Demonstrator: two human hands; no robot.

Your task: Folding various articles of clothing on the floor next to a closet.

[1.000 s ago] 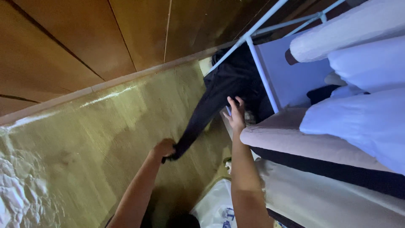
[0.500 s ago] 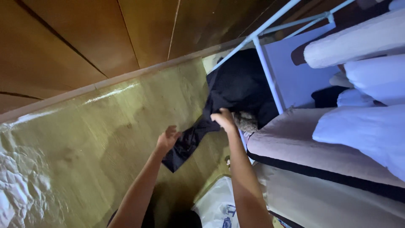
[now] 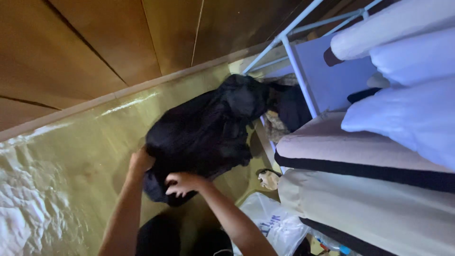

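1. Head view, looking down. A black garment (image 3: 204, 132) is bunched in front of the yellowish floor (image 3: 71, 156), between both hands and a white rack (image 3: 296, 71).
2. Garment position: lifted off the floor and held at its lower left end. Its upper right end reaches to the foot of the rack, near the rack's upright tube.
3. Long axis: runs diagonally, from lower left at the hands to upper right at the rack. The narrower, rounded end points up and right; the wider, crumpled end hangs by the hands.
4. Left hand (image 3: 141, 161): at the garment's left edge, fingers hidden behind the cloth. It looks clamped on the fabric, but the fingers themselves cannot be seen.
5. Right hand (image 3: 182, 182): at the garment's lower edge, touching the cloth. Fingers are bent and slightly apart, curled on the fabric.
6. The two hands are near each other, with the lower fold of the garment between them.
7. Right of the garment: folded bedding (image 3: 379, 156) stacked on the rack, pale layers with a dark band, and lighter bluish-white rolls above.
8. Below the right forearm: a white plastic bag (image 3: 272, 223) on the floor, next to the bedding stack.
9. Upper frame: a brown wooden wall (image 3: 118, 42), meeting the floor along a pale strip.
10. Lighting is dim; the garment's kind cannot be told.
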